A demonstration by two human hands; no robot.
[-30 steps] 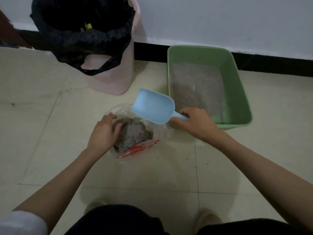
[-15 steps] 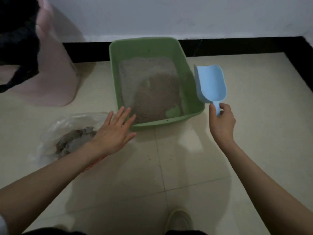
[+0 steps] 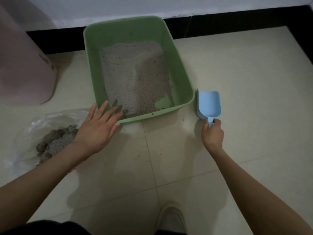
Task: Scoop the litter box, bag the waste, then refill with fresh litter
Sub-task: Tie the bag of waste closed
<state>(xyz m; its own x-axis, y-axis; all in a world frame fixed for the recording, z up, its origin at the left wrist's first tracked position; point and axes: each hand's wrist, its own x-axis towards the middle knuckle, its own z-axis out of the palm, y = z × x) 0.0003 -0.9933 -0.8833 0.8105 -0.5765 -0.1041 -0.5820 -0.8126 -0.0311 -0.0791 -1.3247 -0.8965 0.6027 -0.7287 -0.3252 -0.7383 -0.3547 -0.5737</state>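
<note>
The green litter box (image 3: 179, 53) stands on the tiled floor against the wall, with a thin layer of grey litter (image 3: 133, 77) that leaves bare patches near its front right corner. My left hand (image 3: 97, 128) lies flat with fingers spread at the box's front left corner, fingertips over the rim. My right hand (image 3: 212, 135) grips the handle of the light blue scoop (image 3: 208, 104), which is empty and low beside the box's right front corner. A clear plastic bag (image 3: 30, 133) holding scooped clumps (image 3: 55, 143) lies on the floor to the left.
A pink bin (image 3: 25, 65) stands at the left against the wall. A black skirting board (image 3: 237, 22) runs behind the box. My shoe (image 3: 171, 217) is on the floor at the bottom centre. Tiled floor (image 3: 254, 73) stretches to the right.
The scoop went from above the bag to the right of the litter box and down toward the floor. My left hand left the bag and reached to the box's front left corner.
</note>
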